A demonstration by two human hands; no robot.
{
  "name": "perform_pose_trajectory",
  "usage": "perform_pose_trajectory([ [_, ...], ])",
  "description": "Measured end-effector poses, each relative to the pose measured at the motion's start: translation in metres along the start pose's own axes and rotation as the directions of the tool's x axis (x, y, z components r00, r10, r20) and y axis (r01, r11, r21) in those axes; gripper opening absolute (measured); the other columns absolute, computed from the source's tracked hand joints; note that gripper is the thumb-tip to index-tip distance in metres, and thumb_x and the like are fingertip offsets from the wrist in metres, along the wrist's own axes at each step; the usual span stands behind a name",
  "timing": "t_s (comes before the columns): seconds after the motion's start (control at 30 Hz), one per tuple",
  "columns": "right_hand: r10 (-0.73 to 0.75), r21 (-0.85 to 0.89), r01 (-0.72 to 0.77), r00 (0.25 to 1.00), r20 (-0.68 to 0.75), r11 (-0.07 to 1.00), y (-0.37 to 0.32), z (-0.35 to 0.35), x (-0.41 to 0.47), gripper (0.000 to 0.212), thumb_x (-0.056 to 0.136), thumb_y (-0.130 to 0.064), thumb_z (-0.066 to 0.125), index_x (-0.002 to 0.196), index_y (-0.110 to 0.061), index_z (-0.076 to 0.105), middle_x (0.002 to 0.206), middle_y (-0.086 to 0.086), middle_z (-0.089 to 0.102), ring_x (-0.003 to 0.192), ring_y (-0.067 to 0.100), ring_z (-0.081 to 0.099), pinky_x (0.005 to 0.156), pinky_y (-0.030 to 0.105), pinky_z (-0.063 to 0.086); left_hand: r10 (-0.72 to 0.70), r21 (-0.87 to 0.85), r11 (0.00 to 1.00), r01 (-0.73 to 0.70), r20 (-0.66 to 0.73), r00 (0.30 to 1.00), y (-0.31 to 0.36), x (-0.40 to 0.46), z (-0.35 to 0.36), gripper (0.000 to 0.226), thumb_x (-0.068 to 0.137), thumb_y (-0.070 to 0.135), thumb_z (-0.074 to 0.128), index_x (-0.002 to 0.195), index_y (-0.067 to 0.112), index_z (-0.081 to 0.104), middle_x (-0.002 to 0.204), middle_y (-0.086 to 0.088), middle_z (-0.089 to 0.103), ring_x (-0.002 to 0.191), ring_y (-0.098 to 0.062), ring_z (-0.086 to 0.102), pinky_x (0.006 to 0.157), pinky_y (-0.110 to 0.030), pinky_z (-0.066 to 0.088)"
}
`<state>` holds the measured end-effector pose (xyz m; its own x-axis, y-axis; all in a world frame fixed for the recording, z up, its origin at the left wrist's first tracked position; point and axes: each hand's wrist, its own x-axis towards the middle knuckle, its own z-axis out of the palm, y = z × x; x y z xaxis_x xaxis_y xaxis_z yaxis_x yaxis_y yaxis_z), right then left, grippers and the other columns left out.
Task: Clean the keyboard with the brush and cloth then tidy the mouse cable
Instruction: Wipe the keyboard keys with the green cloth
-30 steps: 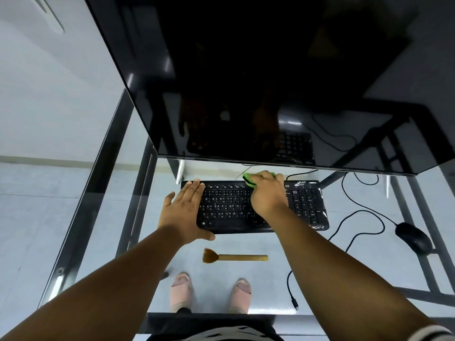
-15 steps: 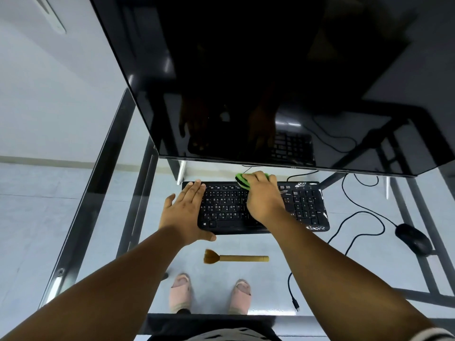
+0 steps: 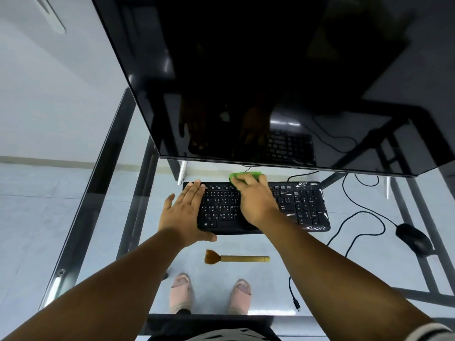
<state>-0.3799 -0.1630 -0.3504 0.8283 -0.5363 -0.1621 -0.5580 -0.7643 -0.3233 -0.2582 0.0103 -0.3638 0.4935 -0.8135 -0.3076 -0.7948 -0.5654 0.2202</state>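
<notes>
1. A black keyboard (image 3: 256,207) lies on a glass table (image 3: 138,254), under the near edge of a big dark screen (image 3: 270,82).
2. The left hand (image 3: 183,215) lies flat on the left end of the keyboard. Its fingers are spread and hold nothing.
3. The right hand (image 3: 256,203) presses a green cloth (image 3: 245,175) onto the far edge of the keyboard, near the middle. The fingers lie curled over the cloth.
4. The brush (image 3: 236,258) lies on the glass just near of the keyboard. Its bristles point left. No hand touches it.
5. The mouse (image 3: 413,238) sits to the right, well apart from the keyboard.
6. Its cable (image 3: 354,212) runs in loose loops between the mouse and the keyboard. The plug end lies close to the near edge of the table.
</notes>
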Motion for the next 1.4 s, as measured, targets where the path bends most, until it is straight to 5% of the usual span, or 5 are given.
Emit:
perform_pose_trajectory([
  [0.3,0.163,-0.049,-0.165,0.986,-0.046,0.985,0.015,-0.005,0.0,0.073,0.081,0.004,0.05,0.148,-0.024,0.039,0.143,-0.01,0.041,0.125,0.022,0.027,0.107,0.034,0.038,-0.009,0.003,1.0,0.009,0.015,1.0,-0.001,0.0,0.001,0.134,0.058,0.085,0.058,0.152,0.024,-0.016,0.16,0.009,-0.02,0.147,-0.009,-0.016,0.119,-0.044,-0.006],
  [0.53,-0.047,-0.054,0.045,0.998,-0.034,0.998,0.008,0.001,-0.007,0.076,0.081,0.008,0.047,0.148,-0.027,0.039,0.143,-0.012,0.043,0.124,0.022,0.031,0.107,0.035,0.039,-0.002,-0.006,1.0,0.002,0.004,1.0,-0.002,0.0,0.002,0.134,0.057,0.084,0.059,0.152,0.024,-0.013,0.16,0.009,-0.019,0.147,-0.009,-0.015,0.119,-0.045,-0.004],
  [0.87,0.229,0.163,-0.193,0.941,-0.248,0.968,0.066,-0.01,-0.022,0.056,0.086,0.004,0.048,0.133,-0.023,0.058,0.13,-0.001,0.053,0.112,0.024,0.041,0.101,0.034,0.043,-0.009,-0.004,1.0,0.009,-0.004,1.0,0.005,0.0,0.001,0.135,0.056,0.093,0.046,0.153,0.021,-0.013,0.16,0.006,-0.02,0.147,-0.012,-0.016,0.12,-0.045,-0.005],
  [1.2,0.313,0.051,-0.31,0.915,-0.254,0.949,0.111,-0.014,-0.042,0.054,0.086,0.001,0.047,0.137,-0.015,0.054,0.135,0.007,0.053,0.118,0.032,0.044,0.106,0.036,0.034,0.117,0.014,0.993,-0.116,-0.033,0.993,0.065,0.009,0.011,0.122,0.067,0.086,0.046,0.152,0.024,-0.015,0.158,0.009,-0.025,0.145,-0.009,-0.02,0.12,-0.043,-0.005],
  [1.4,0.034,0.081,-0.017,0.976,-0.213,0.997,0.098,-0.013,-0.048,0.058,0.083,0.006,0.049,0.133,-0.023,0.059,0.131,-0.002,0.057,0.112,0.023,0.043,0.101,0.031,0.042,0.123,0.005,0.992,-0.123,-0.009,0.992,0.079,0.009,0.02,0.114,0.075,0.079,0.048,0.152,0.024,-0.016,0.157,0.01,-0.026,0.145,-0.009,-0.02,0.12,-0.04,-0.004],
])
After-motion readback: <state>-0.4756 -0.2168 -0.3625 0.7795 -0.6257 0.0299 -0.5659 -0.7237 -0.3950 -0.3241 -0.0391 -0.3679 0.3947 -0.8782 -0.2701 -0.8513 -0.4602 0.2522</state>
